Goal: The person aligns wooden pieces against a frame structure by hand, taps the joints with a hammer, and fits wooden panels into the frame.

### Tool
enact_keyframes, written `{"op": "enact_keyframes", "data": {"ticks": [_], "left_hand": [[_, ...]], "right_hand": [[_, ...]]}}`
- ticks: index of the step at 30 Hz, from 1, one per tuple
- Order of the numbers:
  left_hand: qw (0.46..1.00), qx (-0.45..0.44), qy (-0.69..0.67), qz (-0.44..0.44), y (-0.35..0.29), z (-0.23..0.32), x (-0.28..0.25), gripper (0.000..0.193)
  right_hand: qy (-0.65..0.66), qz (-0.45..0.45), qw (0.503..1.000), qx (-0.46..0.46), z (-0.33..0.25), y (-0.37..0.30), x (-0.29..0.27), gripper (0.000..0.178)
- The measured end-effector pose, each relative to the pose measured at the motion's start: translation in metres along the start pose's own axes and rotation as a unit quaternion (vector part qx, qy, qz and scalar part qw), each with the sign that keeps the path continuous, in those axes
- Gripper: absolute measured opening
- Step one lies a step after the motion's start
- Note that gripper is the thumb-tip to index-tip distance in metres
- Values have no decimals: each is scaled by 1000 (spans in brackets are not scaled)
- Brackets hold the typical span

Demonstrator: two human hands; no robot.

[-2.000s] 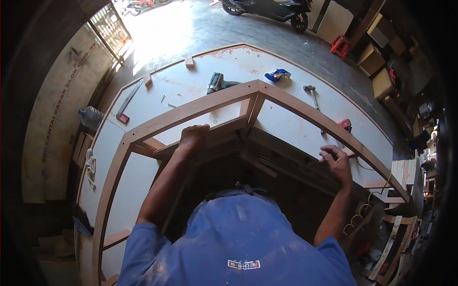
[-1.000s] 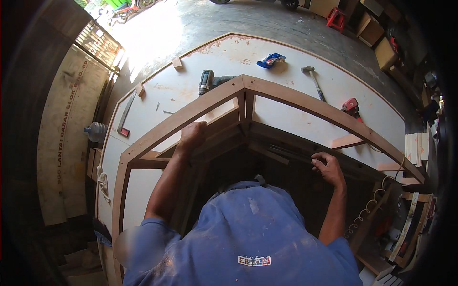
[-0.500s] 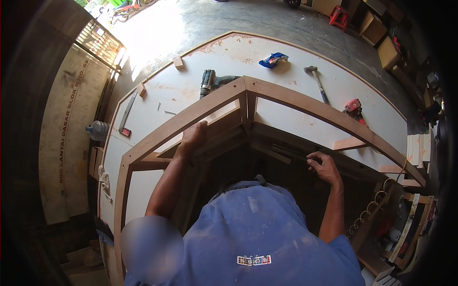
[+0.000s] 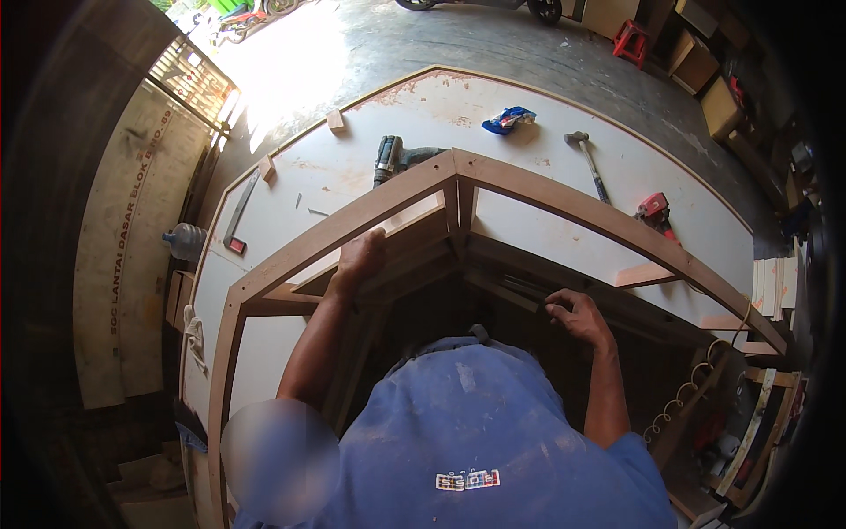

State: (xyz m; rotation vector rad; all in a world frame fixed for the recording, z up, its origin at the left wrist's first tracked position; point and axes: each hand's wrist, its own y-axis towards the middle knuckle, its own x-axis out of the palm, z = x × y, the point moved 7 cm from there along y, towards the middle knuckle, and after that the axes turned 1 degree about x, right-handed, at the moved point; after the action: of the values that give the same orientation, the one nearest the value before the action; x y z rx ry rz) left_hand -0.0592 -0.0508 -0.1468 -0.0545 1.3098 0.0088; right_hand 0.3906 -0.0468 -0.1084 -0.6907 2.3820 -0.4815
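My left hand is closed round the upper edge of a wooden board, just inside the left side of an angled wooden frame. My right hand hovers over the dark opening within the frame, its fingers bent in and fingertips drawn together. Whatever those fingertips may hold is too small to make out. A cordless drill lies behind the frame's peak, partly covered by it. Two nails are on the white panel, left of the drill.
Around the frame on the panel are a hammer, a red power tool, a blue packet, a try square and small wood blocks. A coiled hose hangs at the right. A red stool stands beyond.
My right hand has shifted a little left and down, its fingers drawn closer together. My left hand keeps its hold on the board. The whole view has tilted slightly.
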Motion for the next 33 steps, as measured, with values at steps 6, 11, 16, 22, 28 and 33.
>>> {"op": "enact_keyframes", "data": {"ticks": [6,11,16,22,28,33], "left_hand": [[1000,-8,-27,-5,-15,0,-10,14],[999,-12,-34,5,-47,24,-44,23],[830,-70,-516,-201,-74,21,-9,37],[768,-83,-609,-181,-77,15,3,56],[941,-112,-319,11,-103,22,-19,111],[982,-38,-181,29,-144,75,-4,137]], "right_hand": [[3,-34,999,3,4,9,20,30],[60,-3,997,-55,2,33,50,42],[173,-149,973,-23,-60,61,108,58],[184,-112,958,-191,-98,73,145,51],[255,-144,955,-47,-91,66,166,44],[311,-141,937,-73,-94,58,175,45]]}}
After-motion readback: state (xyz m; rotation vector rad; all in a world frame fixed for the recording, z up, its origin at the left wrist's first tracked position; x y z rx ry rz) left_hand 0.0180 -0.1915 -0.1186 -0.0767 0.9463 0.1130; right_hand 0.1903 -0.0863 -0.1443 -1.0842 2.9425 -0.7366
